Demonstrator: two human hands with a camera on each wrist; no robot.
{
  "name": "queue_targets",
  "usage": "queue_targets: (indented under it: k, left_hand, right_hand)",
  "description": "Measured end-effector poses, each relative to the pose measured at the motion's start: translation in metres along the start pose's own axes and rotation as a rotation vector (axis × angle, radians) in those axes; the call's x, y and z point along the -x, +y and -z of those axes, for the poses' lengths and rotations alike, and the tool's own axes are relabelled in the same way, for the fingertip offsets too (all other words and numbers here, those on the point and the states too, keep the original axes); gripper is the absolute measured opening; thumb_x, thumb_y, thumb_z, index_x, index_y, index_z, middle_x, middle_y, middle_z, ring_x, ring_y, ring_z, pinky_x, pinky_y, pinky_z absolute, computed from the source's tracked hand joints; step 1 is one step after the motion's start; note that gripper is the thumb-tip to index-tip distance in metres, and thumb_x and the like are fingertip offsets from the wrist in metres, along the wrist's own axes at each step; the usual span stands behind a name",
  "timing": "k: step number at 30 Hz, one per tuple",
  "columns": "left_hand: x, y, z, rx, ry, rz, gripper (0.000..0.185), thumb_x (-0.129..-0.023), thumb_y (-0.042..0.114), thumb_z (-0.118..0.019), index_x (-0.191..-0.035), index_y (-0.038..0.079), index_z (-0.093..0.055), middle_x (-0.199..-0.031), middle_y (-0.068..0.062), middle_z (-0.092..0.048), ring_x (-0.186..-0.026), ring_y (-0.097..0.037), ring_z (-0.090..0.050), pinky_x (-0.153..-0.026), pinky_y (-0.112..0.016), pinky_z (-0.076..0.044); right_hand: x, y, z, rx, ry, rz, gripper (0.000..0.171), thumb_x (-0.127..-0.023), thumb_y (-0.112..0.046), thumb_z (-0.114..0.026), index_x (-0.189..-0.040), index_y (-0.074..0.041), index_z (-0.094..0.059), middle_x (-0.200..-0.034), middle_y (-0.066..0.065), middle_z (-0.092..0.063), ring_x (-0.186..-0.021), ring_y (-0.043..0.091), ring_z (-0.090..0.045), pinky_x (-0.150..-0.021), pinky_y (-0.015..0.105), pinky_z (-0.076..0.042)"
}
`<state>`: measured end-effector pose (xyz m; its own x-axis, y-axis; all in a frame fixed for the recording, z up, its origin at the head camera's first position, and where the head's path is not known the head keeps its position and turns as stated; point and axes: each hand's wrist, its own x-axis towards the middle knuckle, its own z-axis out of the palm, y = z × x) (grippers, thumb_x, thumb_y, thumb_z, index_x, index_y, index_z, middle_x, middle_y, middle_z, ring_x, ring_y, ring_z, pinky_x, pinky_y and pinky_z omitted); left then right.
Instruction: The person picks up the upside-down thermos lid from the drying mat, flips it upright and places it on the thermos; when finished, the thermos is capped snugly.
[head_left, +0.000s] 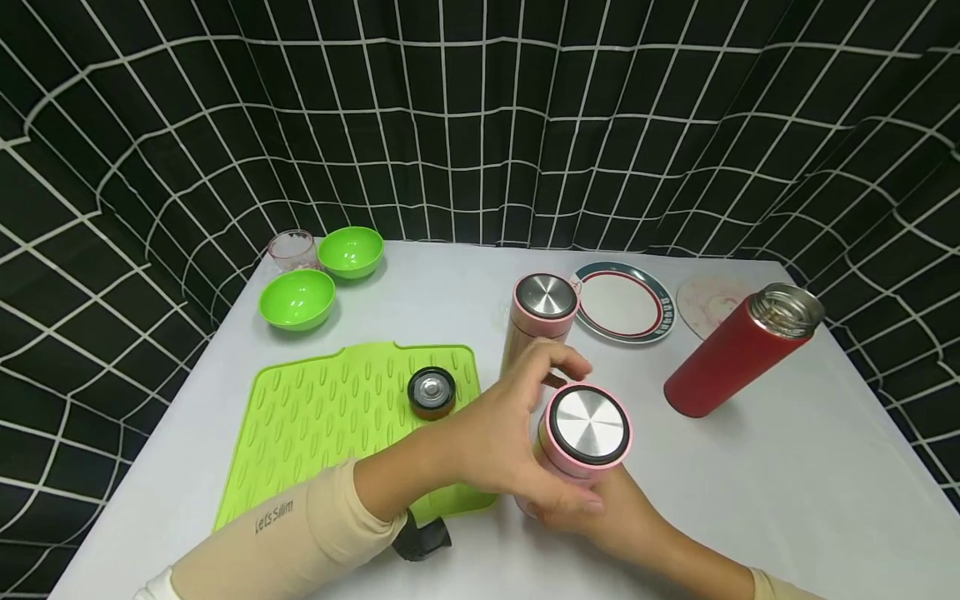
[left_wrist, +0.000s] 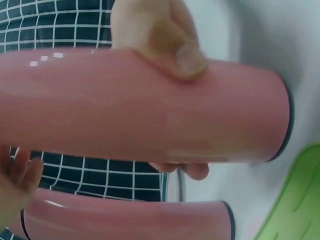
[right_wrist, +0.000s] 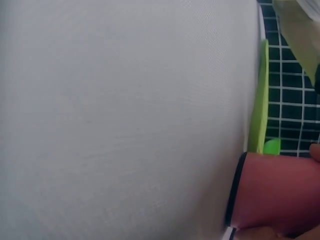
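A pink thermos [head_left: 573,467] with a brushed-metal lid top [head_left: 589,425] stands in front of me. My right hand [head_left: 626,517] grips its lower body; in the left wrist view the thumb [left_wrist: 190,62] lies across the pink wall and fingertips show on the far side. My left hand [head_left: 502,433] arches beside the lid, thumb and fingers spread wide, with a gap between the forefinger and the lid. A second pink thermos [head_left: 543,308], lid on, stands just behind. A loose black-rimmed lid [head_left: 431,392] lies on the green mat [head_left: 322,417].
An uncapped red thermos [head_left: 738,354] stands at the right. Behind are a blue-rimmed plate [head_left: 622,304] and a clear disc [head_left: 708,300]. Two green bowls [head_left: 297,300] and a glass [head_left: 292,250] stand at the back left. A black strap-like object [head_left: 422,537] shows by my left sleeve.
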<state>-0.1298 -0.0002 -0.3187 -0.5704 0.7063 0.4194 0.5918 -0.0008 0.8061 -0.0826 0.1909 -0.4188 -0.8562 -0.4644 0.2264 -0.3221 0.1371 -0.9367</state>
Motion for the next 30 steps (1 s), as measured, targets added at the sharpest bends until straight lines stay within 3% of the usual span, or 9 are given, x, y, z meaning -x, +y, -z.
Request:
queue_targets:
  k: [3, 6, 10, 15, 20, 24, 26, 30]
  left_hand:
    - [0.0029, 0.0007, 0.0010, 0.044, 0.019, 0.029, 0.076, -0.067, 0.019, -0.087, -0.131, 0.013, -0.046, -0.126, 0.006, -0.051, -0.118, -0.006, -0.049, -0.100, -0.029, -0.042]
    - [0.0037, 0.0019, 0.0039, 0.091, -0.014, 0.032, 0.080, -0.068, 0.015, -0.085, -0.136, 0.013, -0.043, -0.130, 0.004, -0.051, -0.121, -0.008, -0.048, -0.102, -0.032, -0.041]
    - [0.0039, 0.0019, 0.0036, 0.056, -0.004, 0.043, 0.079, -0.067, 0.019, -0.088, -0.133, 0.014, -0.044, -0.127, 0.005, -0.050, -0.118, -0.006, -0.049, -0.099, -0.030, -0.043]
    - [0.0018, -0.0009, 0.0021, 0.037, -0.035, -0.001, 0.081, -0.068, 0.017, -0.087, -0.136, 0.011, -0.044, -0.130, 0.004, -0.051, -0.122, -0.007, -0.047, -0.103, -0.028, -0.040]
    - [0.0002, -0.0017, -0.0013, 0.019, -0.001, 0.007, 0.076, -0.067, 0.020, -0.088, -0.131, 0.011, -0.049, -0.124, 0.007, -0.055, -0.115, -0.004, -0.051, -0.099, -0.026, -0.042]
    - [-0.0002, -0.0018, -0.0021, 0.047, -0.011, -0.007, 0.080, -0.067, 0.015, -0.087, -0.135, 0.010, -0.044, -0.126, 0.004, -0.053, -0.118, -0.005, -0.049, -0.102, -0.027, -0.040]
    - [0.0005, -0.0017, -0.0040, 0.013, 0.025, 0.011, 0.079, -0.067, 0.021, -0.089, -0.130, 0.012, -0.043, -0.123, 0.004, -0.050, -0.116, -0.005, -0.048, -0.101, -0.027, -0.041]
    - [0.0003, -0.0039, -0.0020, 0.025, 0.062, 0.029, 0.066, -0.065, 0.022, -0.090, -0.120, 0.012, -0.056, -0.116, 0.008, -0.055, -0.110, -0.005, -0.051, -0.094, -0.026, -0.045]
  right_hand:
    - [-0.0015, -0.0002, -0.0021, 0.024, -0.005, 0.010, 0.038, -0.072, 0.000, -0.085, -0.095, -0.018, -0.062, -0.085, 0.000, -0.064, -0.073, 0.018, -0.060, -0.065, 0.031, -0.052]
    - [-0.0020, -0.0012, -0.0008, 0.027, -0.002, 0.000, 0.041, -0.070, -0.001, -0.086, -0.098, -0.018, -0.060, -0.086, 0.000, -0.063, -0.073, 0.018, -0.060, -0.064, 0.031, -0.052]
    - [-0.0027, -0.0009, 0.0002, 0.007, -0.003, 0.000, 0.042, -0.070, 0.001, -0.085, -0.099, -0.016, -0.061, -0.086, 0.002, -0.064, -0.073, 0.019, -0.060, -0.063, 0.032, -0.053]
    - [-0.0011, -0.0017, 0.0012, 0.034, 0.014, -0.025, 0.043, -0.069, 0.000, -0.086, -0.100, -0.017, -0.060, -0.087, 0.002, -0.063, -0.073, 0.019, -0.059, -0.064, 0.032, -0.052]
    - [-0.0017, -0.0013, 0.0007, 0.036, 0.006, -0.032, 0.037, -0.071, -0.002, -0.086, -0.094, -0.017, -0.061, -0.083, 0.001, -0.064, -0.070, 0.018, -0.059, -0.062, 0.031, -0.052]
    - [-0.0009, -0.0007, 0.0005, 0.027, 0.019, -0.037, 0.042, -0.071, -0.004, -0.086, -0.103, -0.014, -0.060, -0.089, 0.003, -0.064, -0.074, 0.020, -0.060, -0.064, 0.032, -0.053]
    - [0.0000, -0.0006, 0.0000, 0.033, 0.034, -0.054, 0.046, -0.071, -0.006, -0.087, -0.106, -0.015, -0.059, -0.093, 0.002, -0.064, -0.077, 0.020, -0.060, -0.066, 0.032, -0.053]
    - [-0.0002, 0.0004, -0.0013, 0.042, 0.038, -0.079, 0.044, -0.068, -0.006, -0.089, -0.101, -0.018, -0.062, -0.091, 0.000, -0.065, -0.079, 0.019, -0.062, -0.069, 0.031, -0.053]
